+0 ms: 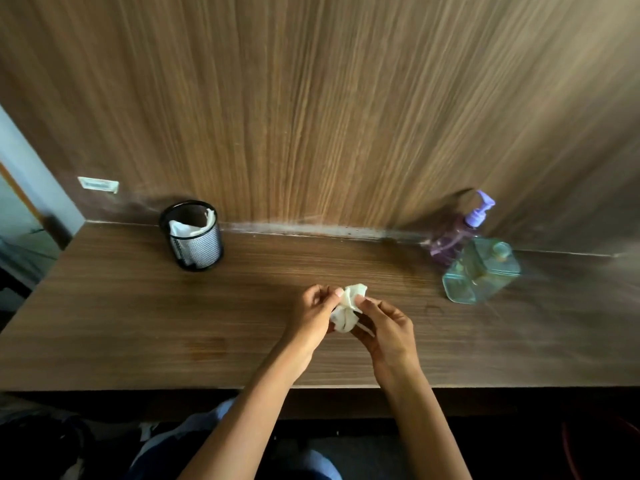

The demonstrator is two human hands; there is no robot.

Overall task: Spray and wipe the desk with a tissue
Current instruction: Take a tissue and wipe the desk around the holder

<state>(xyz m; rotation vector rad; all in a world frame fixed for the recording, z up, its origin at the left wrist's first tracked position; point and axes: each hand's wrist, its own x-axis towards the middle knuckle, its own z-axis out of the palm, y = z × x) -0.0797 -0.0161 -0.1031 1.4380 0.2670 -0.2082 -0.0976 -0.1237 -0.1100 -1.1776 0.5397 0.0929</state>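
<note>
A crumpled white tissue (347,308) hangs just above the middle of the wooden desk (138,317). My left hand (316,315) pinches its left side with thumb and fingers. Its right side is pinched by my right hand (385,329). A purple pump bottle (457,233) stands at the back right against the wall. In front of that bottle sits a clear green square bottle (481,271).
A black mesh cup (192,237) holding white tissue stands at the back left of the desk. A wood-panelled wall (311,98) rises behind the desk. The desk's front edge (173,389) runs above my lap.
</note>
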